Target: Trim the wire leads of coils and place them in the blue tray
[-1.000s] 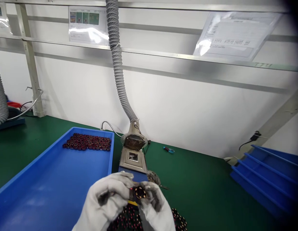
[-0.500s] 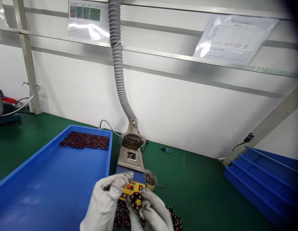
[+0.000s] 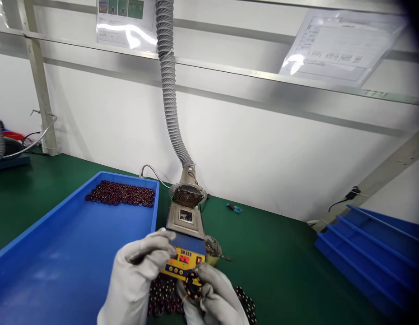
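My right hand, in a white glove, pinches a small round black coil with gold-coloured dots round its rim and a yellow middle. To its left, my gloved left hand is raised with thumb and fingers curled together; anything between the fingertips is hidden. Both hands are in front of a solder pot with a yellow panel, a lit red display and a square opening on top. Rows of similar black coils lie below the panel, partly covered by my hands, and more coils lie at the right.
A blue tray at the left holds many coils at its far end. A fume hose hangs over the pot. Beside the pot stands a cup with a tool in it. Small cutters lie behind; stacked blue trays stand right.
My left hand has moved left, away from the coil, uncovering more of the panel. My right hand keeps the coil, which has tilted slightly. The view has shifted a little.
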Tool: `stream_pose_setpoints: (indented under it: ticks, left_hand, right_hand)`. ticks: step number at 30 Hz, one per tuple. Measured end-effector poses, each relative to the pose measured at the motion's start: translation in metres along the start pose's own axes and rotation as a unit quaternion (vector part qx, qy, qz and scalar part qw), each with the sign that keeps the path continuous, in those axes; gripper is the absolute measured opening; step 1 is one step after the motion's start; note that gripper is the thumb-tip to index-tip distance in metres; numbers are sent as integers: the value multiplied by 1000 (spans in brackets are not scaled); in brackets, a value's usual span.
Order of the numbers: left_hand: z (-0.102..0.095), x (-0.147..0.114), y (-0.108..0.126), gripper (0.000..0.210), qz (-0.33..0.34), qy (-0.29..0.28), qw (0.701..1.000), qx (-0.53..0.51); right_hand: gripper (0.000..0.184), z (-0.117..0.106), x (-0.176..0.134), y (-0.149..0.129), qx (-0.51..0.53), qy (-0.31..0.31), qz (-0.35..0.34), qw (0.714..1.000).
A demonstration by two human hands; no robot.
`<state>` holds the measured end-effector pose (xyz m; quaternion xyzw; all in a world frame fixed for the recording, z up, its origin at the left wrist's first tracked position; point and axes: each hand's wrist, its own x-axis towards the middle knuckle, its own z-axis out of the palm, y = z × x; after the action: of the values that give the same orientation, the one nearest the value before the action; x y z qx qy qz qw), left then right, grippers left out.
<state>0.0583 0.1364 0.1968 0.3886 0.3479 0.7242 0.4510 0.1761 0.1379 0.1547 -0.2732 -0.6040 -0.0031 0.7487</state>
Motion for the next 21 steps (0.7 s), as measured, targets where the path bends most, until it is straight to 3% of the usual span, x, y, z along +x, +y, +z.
stream_pose_setpoints:
  ticks: [2,5,9,14,18,21]
  left_hand:
    - [-2,2,7,10,-32,-6,999,3]
    - [2,2,14,33,-130,-84,987,46]
    - [9,-3,14,30,-194,-115,973,54]
    - [12,-3,6,21,-153,-63,986,-30]
    - [7,6,3,21,-61,34,986,-153]
    - [-9,4,6,29,-15,101,985,-139]
  right_hand:
    - [32,0,-1,2,-4,4,-9,1000]
    - [30,-3,-1,3,7,-7,-18,1000]
    - [29,-8,1,3,-1,-53,-18,998]
    - [34,-7,0,3,-15,-68,-22,997]
    - [36,-4,-5,5,4,-28,7,1000]
    - [31,-7,-8,6,17,-34,38,999]
